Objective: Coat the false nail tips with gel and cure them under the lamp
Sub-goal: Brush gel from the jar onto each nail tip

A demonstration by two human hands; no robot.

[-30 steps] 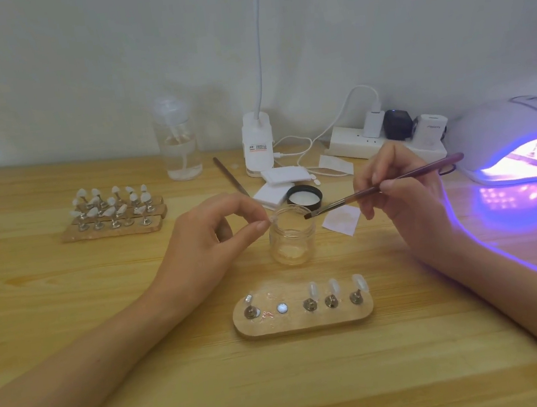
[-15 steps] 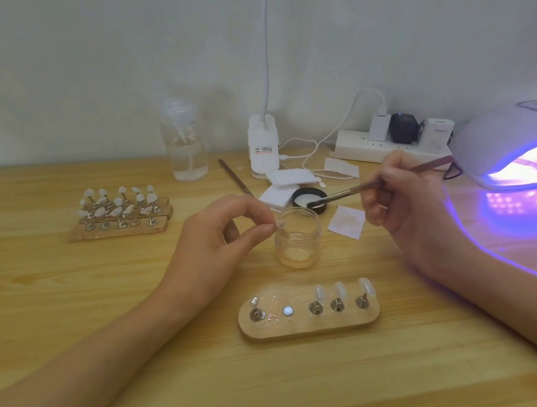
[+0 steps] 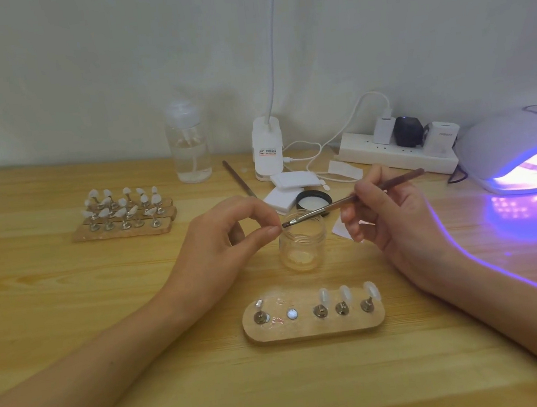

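Here, a brush tip is held against a small piece pinched above the gel jar.

At the far left, a wooden rack (image 3: 124,226) stocked with false nail tips (image 3: 115,205) is set on the table (image 3: 73,328), with a clear bottle (image 3: 188,145) behind. The left hand (image 3: 227,238) is closed thumb to forefinger on the small piece (image 3: 279,227), too small to be identified, just above the rim of the open glass jar (image 3: 303,243). The brush (image 3: 354,197) is gripped in the curled fingers of the right hand (image 3: 394,218), its bristles laid at that pinch. In front, three nail tips (image 3: 325,296) are seen upright on an oval wooden holder (image 3: 314,329). At the far right, the curing lamp (image 3: 496,145) is lit violet.
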